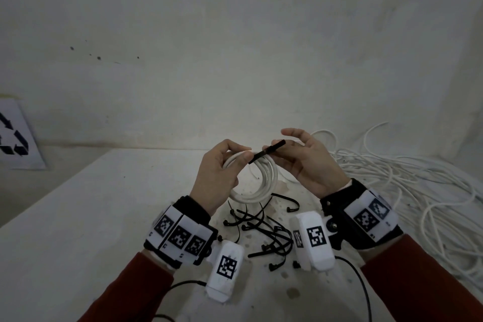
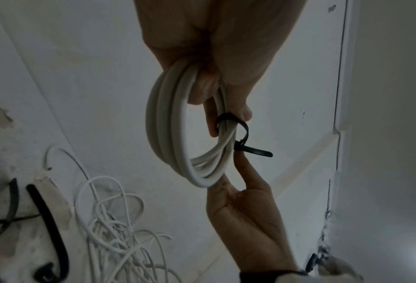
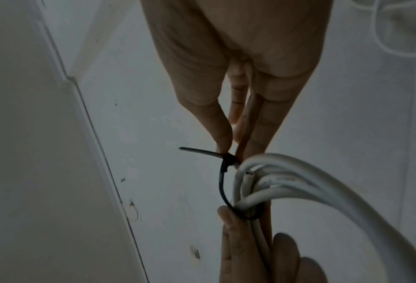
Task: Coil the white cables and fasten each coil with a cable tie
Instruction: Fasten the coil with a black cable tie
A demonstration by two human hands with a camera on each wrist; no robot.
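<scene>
White, springy and light, the cable coil sits bunched in the left hand, while the right hand pinches the stiff black cable tie just beside that grip, the best place to cinch

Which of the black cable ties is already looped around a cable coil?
The cable tie held up between both hands: it circles the white coil with its tail through the head. The other cable ties lie loose on the table.

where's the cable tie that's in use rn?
In the head view the black cable tie is mid-frame above the table, looped loosely around the white coil, which the left hand grips; the right hand pinches its head end.
</scene>
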